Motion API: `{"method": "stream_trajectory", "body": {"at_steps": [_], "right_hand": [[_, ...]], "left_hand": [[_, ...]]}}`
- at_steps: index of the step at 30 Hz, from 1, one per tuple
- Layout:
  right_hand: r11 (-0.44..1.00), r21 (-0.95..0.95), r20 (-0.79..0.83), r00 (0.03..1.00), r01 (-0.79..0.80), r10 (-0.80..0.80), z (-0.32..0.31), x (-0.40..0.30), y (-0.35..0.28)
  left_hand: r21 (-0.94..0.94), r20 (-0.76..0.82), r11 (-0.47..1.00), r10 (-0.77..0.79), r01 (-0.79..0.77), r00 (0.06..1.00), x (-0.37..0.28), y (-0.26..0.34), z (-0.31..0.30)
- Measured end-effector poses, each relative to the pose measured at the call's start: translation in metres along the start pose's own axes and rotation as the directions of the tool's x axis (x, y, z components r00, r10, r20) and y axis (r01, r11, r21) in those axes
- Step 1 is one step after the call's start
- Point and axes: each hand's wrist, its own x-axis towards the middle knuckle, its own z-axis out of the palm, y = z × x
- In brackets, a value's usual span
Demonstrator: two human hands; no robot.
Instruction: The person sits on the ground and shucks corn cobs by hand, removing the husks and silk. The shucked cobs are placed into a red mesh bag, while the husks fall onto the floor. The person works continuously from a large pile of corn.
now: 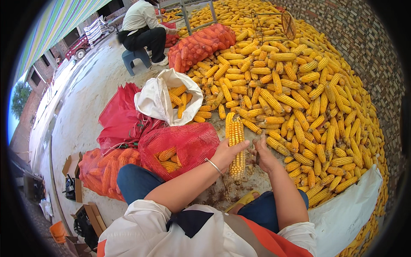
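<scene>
My left hand (227,155), with a bracelet at its wrist, grips an ear of yellow corn (237,136) that stands roughly upright before me. A second ear (229,122) shows beside its upper end, and I cannot tell if the same hand holds it. Just to the right is my right hand (265,156), fingers apart and dirt on the fingertips, holding nothing that I can see. On the left an open red mesh sack (196,138) has corn ears inside. Beyond it stands a white woven sack (154,99) with its mouth rolled back over more ears.
A large heap of corn ears (289,96) slopes along the right. Filled mesh sacks (205,45) lie at the back and at the left (109,170). A person (144,22) sits on a blue stool (136,59). Cardboard boxes (91,215) stand at the lower left.
</scene>
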Motion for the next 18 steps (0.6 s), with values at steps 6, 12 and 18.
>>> {"method": "stream_trajectory", "body": {"at_steps": [6, 12, 18], "right_hand": [[0.914, 0.357, 0.43, 0.903, -0.193, 0.022, 0.043, -0.009, 0.034], [0.967, 0.169, 0.496, 0.865, -0.188, 0.082, 0.049, -0.016, -0.008], [0.906, -0.423, 0.692, 0.643, -0.005, 0.327, 0.13, -0.001, -0.003]], "left_hand": [[0.55, -0.063, 0.828, 0.168, -0.106, 0.984, 0.006, -0.054, -0.029], [0.936, -0.032, 0.306, 0.563, -0.172, 0.826, -0.076, 0.054, -0.117], [0.827, -0.478, -0.217, 0.217, 0.519, 0.851, -0.088, 0.078, -0.279]]}}
